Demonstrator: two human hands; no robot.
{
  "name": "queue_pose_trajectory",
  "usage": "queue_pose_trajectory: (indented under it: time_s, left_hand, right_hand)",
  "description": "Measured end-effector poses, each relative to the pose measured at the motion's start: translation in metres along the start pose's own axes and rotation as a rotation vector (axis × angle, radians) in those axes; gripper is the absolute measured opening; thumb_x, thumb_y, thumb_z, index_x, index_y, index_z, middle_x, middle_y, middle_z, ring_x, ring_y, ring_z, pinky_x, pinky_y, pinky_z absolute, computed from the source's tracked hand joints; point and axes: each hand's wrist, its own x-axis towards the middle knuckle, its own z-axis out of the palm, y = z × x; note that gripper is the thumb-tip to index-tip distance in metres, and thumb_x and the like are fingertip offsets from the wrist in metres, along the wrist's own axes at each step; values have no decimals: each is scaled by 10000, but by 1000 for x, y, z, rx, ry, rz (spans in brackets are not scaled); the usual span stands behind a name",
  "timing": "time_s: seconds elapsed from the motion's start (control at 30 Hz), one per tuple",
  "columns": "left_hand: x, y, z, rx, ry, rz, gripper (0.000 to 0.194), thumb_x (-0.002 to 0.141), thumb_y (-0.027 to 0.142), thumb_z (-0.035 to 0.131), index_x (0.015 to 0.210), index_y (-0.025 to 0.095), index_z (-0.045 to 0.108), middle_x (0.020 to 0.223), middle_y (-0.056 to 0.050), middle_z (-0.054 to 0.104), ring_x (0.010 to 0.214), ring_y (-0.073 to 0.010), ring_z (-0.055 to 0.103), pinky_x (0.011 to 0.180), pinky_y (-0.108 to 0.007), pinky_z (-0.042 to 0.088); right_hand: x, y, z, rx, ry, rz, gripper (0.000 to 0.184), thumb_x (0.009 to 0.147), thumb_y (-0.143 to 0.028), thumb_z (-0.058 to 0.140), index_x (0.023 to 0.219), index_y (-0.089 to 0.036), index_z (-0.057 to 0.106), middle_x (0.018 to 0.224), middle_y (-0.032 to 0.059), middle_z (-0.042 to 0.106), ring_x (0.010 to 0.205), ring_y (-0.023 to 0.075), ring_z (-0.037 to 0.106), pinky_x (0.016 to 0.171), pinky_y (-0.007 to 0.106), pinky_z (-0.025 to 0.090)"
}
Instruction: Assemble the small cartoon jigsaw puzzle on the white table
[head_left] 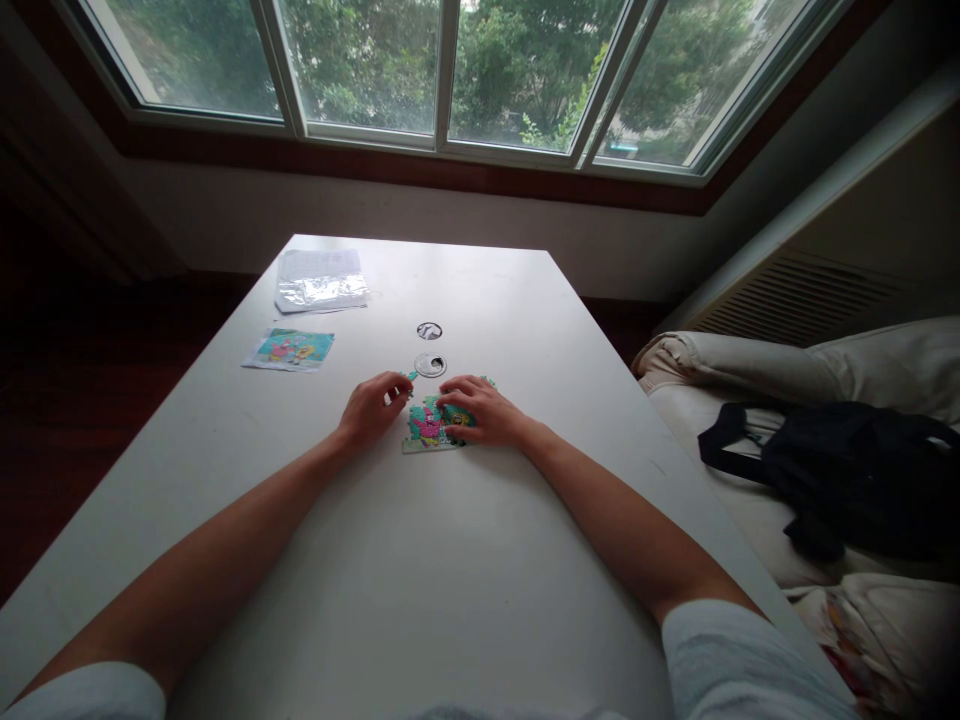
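A partly assembled cartoon jigsaw puzzle (426,428), with a pink figure and a yellow one on a green-blue background, lies flat on the white table (405,560). My left hand (369,408) is at its upper left, thumb and forefinger pinched on a small green puzzle piece (412,376). Over the right side of the puzzle rests my right hand (487,412), fingers apart and touching it, hiding part of the picture. More green bits (489,381) show just beyond its knuckles. Two round dark-and-white discs (430,365) (430,331) lie beyond the hands.
To the left lies a printed picture sheet (291,349) with similar cartoon figures. Behind it is a clear plastic sleeve with papers (321,280). A pale sofa (720,375) with a black bag (855,480) stands along the table's right side. Windows (360,70) are beyond the far edge.
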Motion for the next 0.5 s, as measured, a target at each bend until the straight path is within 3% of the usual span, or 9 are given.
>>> queue_pose_trajectory:
  time_s: [0.17,0.37,0.5]
  left_hand:
    - [0,1,1,-55,17,-57,103,857,230,583,910,210,669,827,-11,712,730,-154,623,705,-276,487]
    - [0,4,2,-163,15,-42,290,897,237,557,1146,233,706,993,-38,732,763,-149,646,743,-281,516]
    - [0,2,3,-133,-17,-45,232,900,239,555,1042,223,738,997,-44,750,796,-163,657,758,-286,518]
  right_hand:
    - [0,-1,0,4,0,-5,430,911,-478,688,1287,-273,647,1383,122,587,1287,313,503,1078,513,401]
    - [1,-1,-1,4,-1,-10,429,917,-489,679,1285,-270,648,1374,123,591,1277,313,508,1068,509,406]
    - [0,0,0,3,8,-12,431,917,-490,680,1281,-261,646,1380,126,589,1283,311,506,1073,508,402]
